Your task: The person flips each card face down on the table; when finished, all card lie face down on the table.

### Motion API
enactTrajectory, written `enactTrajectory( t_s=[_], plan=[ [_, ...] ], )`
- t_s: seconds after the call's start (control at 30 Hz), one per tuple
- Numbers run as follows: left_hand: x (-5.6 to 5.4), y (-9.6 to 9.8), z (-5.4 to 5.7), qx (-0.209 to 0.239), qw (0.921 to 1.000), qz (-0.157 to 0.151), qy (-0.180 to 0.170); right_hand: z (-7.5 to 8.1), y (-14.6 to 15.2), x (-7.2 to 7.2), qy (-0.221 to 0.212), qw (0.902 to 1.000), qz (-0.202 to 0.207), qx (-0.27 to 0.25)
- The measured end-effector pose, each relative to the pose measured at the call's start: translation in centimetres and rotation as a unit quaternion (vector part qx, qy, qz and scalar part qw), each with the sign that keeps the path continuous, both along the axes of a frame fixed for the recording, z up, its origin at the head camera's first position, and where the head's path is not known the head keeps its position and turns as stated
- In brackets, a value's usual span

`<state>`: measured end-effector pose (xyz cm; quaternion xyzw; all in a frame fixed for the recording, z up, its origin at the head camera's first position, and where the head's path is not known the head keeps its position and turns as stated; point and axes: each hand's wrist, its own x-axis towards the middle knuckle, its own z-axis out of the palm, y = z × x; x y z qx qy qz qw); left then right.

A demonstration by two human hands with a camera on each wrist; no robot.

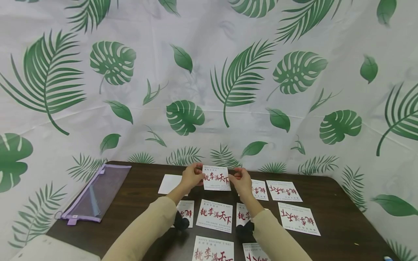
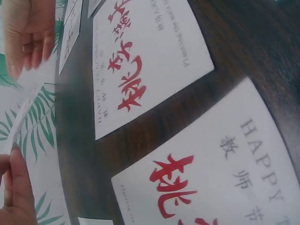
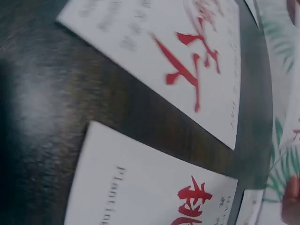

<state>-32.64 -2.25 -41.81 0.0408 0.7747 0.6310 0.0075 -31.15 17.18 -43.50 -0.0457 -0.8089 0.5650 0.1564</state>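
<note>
Both hands hold up one white card (image 1: 216, 177) with red Chinese characters and small grey print, above the far part of the dark table. My left hand (image 1: 192, 177) pinches its left edge, and my right hand (image 1: 242, 183) pinches its right edge. From the left wrist, the same card is seen nearly edge-on and blurred, with fingers at both ends. Below the arms lie matching cards, among them a middle one (image 1: 214, 215) and a nearer one (image 1: 213, 249). A blank white card (image 1: 169, 183) lies left of the held one, partly behind the left hand.
More printed cards lie to the right, such as one at the back (image 1: 284, 191) and one ahead of it (image 1: 299, 218), some turned upside down. A purple mesh zip pouch (image 1: 112, 185) rests at the left. A leaf-print cloth (image 1: 209, 83) hangs behind the table (image 1: 346, 224).
</note>
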Motion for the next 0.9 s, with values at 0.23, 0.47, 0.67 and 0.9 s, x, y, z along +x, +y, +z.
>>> enactTrajectory(
  t_s=[0.23, 0.47, 0.67, 0.9],
  plan=[
    [0.0, 0.5, 0.9, 0.048, 0.9982, 0.033, 0.015, 1.0, -2.7, 0.8, 0.11, 0.9888, 0.05, 0.088],
    [0.2, 1.1, 1.5, 0.079, 0.9956, 0.037, 0.035, 1.2, -4.6, 1.8, 0.16, 0.9734, 0.098, 0.131],
    [0.5, 1.8, 1.7, 0.085, 0.9943, 0.04, 0.052, 1.2, -4.9, 2.1, 0.212, 0.9542, 0.093, 0.189],
    [0.7, 2.6, 2.6, 0.086, 0.9918, 0.02, 0.092, 2.0, -4.6, 2.2, 0.295, 0.9232, 0.045, 0.242]
  ],
)
